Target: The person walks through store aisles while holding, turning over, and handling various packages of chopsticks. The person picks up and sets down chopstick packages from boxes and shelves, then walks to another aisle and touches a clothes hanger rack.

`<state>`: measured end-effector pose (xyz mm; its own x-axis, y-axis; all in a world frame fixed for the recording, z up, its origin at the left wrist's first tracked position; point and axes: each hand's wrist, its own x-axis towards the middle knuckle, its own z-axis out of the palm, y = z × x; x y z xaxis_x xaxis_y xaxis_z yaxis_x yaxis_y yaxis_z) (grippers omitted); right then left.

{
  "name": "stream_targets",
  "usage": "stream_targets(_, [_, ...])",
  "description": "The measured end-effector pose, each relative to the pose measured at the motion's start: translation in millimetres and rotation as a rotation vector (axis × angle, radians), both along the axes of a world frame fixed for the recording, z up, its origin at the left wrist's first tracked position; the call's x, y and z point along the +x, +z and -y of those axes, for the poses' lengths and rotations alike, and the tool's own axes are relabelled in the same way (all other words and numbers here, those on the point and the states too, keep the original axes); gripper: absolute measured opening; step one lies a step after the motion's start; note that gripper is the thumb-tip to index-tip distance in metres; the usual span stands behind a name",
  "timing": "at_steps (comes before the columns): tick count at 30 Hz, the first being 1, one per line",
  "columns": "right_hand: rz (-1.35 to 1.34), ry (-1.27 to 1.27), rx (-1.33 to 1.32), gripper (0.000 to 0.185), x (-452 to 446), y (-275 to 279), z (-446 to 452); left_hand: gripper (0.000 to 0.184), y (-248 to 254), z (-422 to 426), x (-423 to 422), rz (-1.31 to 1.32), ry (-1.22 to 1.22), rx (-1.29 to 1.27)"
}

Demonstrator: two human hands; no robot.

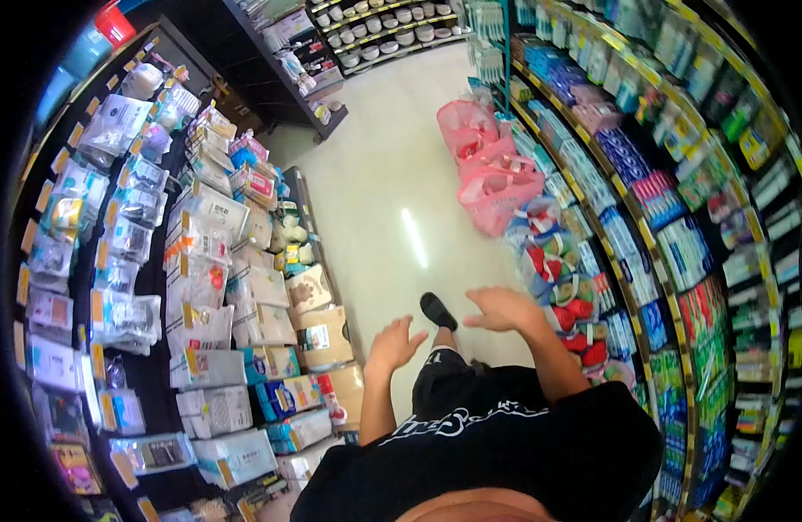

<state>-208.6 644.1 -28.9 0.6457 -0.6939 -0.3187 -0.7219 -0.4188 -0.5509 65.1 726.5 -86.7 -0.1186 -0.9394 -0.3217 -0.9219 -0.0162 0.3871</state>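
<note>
Both of my hands are raised over the pale floor in front of my black shirt. My left hand (396, 344) has its fingers apart and holds nothing; the packages on the left shelf are the goods nearest to it. My right hand (504, 310) is spread with nothing in it, close to the clear bags of red and blue items (549, 261) by the right shelf. Between and below the hands, one foot in a dark shoe (437, 311) shows on the floor.
Hanging packages fill the left shelf (214, 287). Toothbrush-like packs and boxes line the right shelf (631, 252). Pink bags (497, 187) stand on the floor at its foot. Bowls (388, 39) sit on a far rack, and a dark shelf end (331, 122) juts out ahead.
</note>
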Motion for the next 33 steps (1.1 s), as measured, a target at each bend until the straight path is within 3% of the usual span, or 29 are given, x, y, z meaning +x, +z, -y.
stream_targets(2, [-0.221, 0.064, 0.174, 0.065, 10.4, -14.5, 43.1, 0.068, -35.0, 26.3, 26.0, 0.079, -0.001, 0.212])
stream_targets(5, [-0.228, 0.026, 0.184, 0.065, 29.8, -20.2, 116.4, 0.068, -71.2, 81.4, 69.6, 0.115, 0.043, 0.449])
stream_targets(7, [-0.202, 0.029, 0.165, 0.065, 42.5, -16.9, 175.6, 0.068, -68.9, 138.2, 91.0, 0.203, 0.052, 0.522])
stream_targets(9, [-0.176, 0.013, 0.112, 0.066, 61.1, -0.2, 232.6, 0.067, -67.9, 202.7, 112.7, 0.223, 0.032, 0.416])
stream_targets(11, [-0.143, -0.026, 0.033, 0.068, 84.4, 32.1, 292.7, 0.065, -22.6, 279.6, 118.9, 0.188, 0.030, 0.242])
stream_targets(14, [0.068, -0.140, -0.223, 0.063, 115.0, 38.4, 371.4, 0.058, 26.1, 390.4, 120.8, 0.198, -0.025, 0.009])
stream_targets(18, [0.143, -0.162, -0.171, 0.068, 148.1, 45.4, 448.0, 0.058, 79.0, 493.0, 122.5, -0.022, -0.116, -0.230])
stream_targets(20, [0.227, -0.131, -0.187, 0.066, 154.4, 10.6, 490.2, 0.059, 82.9, 534.8, 126.7, -0.154, -0.124, -0.227])
stream_targets(22, [0.042, -0.105, -0.010, 0.069, 163.5, 7.2, 536.5, 0.061, 70.7, 574.9, 132.8, -0.218, -0.125, -0.247])
stream_targets(25, [-0.124, -0.084, 0.100, 0.070, 176.6, -17.8, 615.3, 0.062, 59.5, 639.0, 139.5, 0.036, -0.107, 0.011])
stream_targets(29, [-0.158, -0.086, 0.064, 0.064, 201.3, -24.4, 734.8, 0.060, 42.4, 741.3, 158.5, 0.132, -0.242, 0.209])
stream_targets(33, [-0.059, -0.045, -0.066, 0.056, 243.0, -8.6, 865.4, 0.058, 56.0, 845.5, 185.8, 0.081, -0.298, 0.135])
